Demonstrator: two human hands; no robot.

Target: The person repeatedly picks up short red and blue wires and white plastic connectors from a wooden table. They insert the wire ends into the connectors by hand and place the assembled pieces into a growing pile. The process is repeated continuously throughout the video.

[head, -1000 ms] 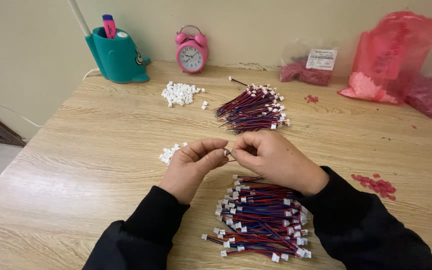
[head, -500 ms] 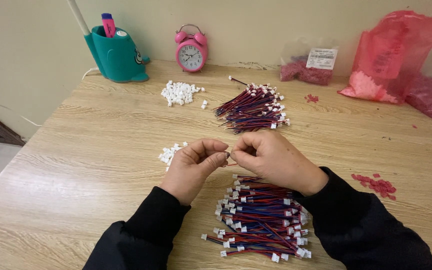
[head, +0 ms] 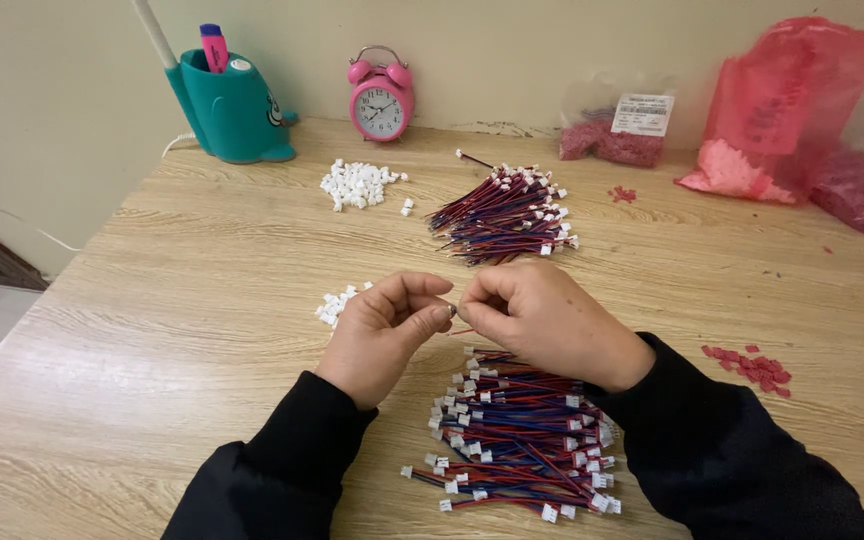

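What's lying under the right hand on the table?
Below the right hand lies a pile of red-and-blue wires with white plugs, on the wooden table. The hand and sleeve cover the pile's far edge. What the fingertips pinch is too small to tell.

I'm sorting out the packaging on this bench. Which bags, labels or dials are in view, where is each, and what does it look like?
Clear bag: back edge by the wall, holds dark red bits.
White label: rectangular, on that bag's front.
Red plastic bag: far right corner, tall, crumpled, translucent.
Alarm clock: back centre, pink, round white dial, twin bells.
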